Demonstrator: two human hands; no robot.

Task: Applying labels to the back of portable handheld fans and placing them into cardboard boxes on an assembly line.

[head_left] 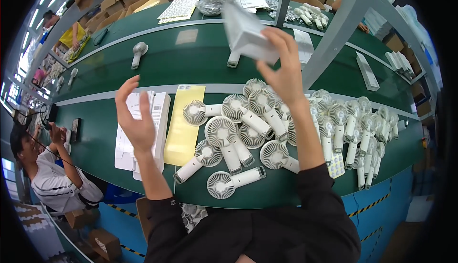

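Black shirt [257, 229], held box [250, 36], printed cartons [160, 120]

A green workbench [284, 190] carries white handheld fans [221, 131], a yellow sheet [180, 136] and stacked flat white cartons [125, 149].

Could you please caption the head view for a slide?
Right hand holds white box; left hand open; fans on table.

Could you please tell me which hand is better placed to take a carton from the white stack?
Probably the left hand: it looks empty, with its fingers spread, and appears to be over the stack of white cartons. The right hand is farther from the stack and holds a white box.
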